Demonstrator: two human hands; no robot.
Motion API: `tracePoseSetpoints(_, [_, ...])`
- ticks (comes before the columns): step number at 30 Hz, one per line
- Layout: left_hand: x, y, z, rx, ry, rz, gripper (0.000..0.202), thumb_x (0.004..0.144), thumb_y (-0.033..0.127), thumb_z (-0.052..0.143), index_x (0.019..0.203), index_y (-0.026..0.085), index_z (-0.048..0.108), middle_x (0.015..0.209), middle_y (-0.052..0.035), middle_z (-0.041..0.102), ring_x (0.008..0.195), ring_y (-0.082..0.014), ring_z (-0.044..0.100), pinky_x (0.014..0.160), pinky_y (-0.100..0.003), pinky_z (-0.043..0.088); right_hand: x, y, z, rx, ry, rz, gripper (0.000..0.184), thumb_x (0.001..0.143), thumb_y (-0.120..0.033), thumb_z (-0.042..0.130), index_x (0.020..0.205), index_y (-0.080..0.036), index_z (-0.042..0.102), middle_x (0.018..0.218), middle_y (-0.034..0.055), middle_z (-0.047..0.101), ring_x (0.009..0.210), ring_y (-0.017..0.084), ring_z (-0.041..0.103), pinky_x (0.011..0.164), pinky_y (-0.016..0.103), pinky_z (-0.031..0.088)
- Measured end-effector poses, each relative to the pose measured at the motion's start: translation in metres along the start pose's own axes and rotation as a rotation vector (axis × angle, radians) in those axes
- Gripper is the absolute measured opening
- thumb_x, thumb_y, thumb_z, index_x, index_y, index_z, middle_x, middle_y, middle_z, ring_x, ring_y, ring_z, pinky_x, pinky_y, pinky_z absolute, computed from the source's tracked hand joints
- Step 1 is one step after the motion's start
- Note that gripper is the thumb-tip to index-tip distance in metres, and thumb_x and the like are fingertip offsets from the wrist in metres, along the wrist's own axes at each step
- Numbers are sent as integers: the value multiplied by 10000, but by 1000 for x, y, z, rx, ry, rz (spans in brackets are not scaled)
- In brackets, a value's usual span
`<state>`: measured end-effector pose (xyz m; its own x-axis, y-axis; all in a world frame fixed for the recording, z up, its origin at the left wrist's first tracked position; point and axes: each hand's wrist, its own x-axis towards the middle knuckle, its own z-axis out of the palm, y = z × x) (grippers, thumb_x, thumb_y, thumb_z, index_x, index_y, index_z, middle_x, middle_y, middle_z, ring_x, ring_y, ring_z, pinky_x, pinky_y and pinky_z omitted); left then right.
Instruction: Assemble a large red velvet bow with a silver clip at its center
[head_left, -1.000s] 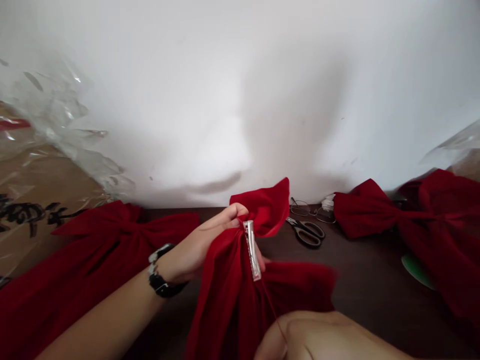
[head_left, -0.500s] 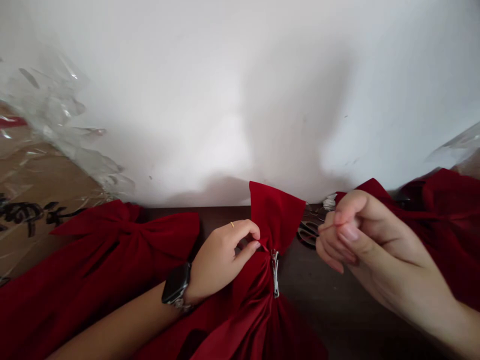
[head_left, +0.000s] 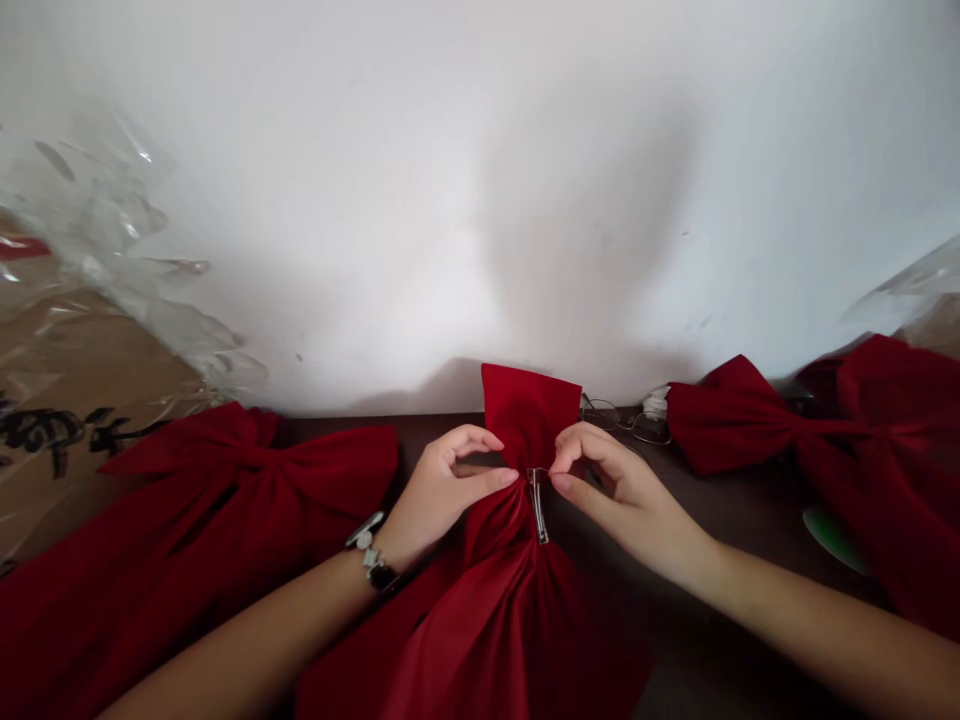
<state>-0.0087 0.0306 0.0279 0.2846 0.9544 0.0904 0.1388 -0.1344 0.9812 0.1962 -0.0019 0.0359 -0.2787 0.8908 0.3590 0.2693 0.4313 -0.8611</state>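
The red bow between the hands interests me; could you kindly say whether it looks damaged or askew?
The silver clip leans slightly on the red bow, but no tear shows and nothing stands out as odd.

Red fabric bow (head_left: 491, 605) was lower center, gathered at middle, top flap up, folds spread to bottom edge. Silver clip (head_left: 538, 510) sat on gathers, slightly tilted; thin thread (head_left: 543, 469) ran at its upper end.

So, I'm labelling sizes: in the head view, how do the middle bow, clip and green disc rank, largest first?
1. Middle bow
2. Green disc
3. Clip
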Motion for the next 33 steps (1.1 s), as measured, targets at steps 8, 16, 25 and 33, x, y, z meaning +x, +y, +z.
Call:
tracePoseSetpoints(8, [17, -36, 1, -179, 54, -102, 234, 714, 160, 624, 945, 147, 587, 1028, -90, 690, 857, -163, 689, 782, -287, 549, 12, 19, -4, 150, -2, 123, 178, 822, -336, 616, 749, -177, 584, 761, 12, 600, 722, 141, 569, 711, 278, 456])
tracePoseSetpoints(16, [17, -37, 0, -82, -113, -72, 823, 636, 284, 750, 1380, 186, 412, 1500, -120, 311, 1407, -266, 256, 1169, -438, 206, -8, 21, 20, 421, -308, 123, 211, 885, -354, 563, 803, -164, 518, 698, 16, 623, 668, 116, 581, 702, 266, 457])
tracePoseSetpoints(25, [5, -44, 15, -16, -11, -114, 912, 739, 371, 697, 1475, 200, 186, 1561, -96, 141, 1442, -254, 139, 1188, -416, 95, -23, 16, 34, 569, -648, 325, 340, 857, -491, 545, 824, -168, 446, 621, -19, 561, 462, 59, 502, 454, 167, 391])
tracePoseSetpoints(33, [-1, -41, 20, -301, 11, -152, 1026, 744, 308, 715, 1475, 306, -5, 1313, -127, 539, 1190, -247, 542, 1052, -452, 370, -10, 16, 13, 290, -524, 144, 188, 915, -341, 495, 837, -170, 485, 645, -10, 562, 541, 72, 503, 507, 174, 402])
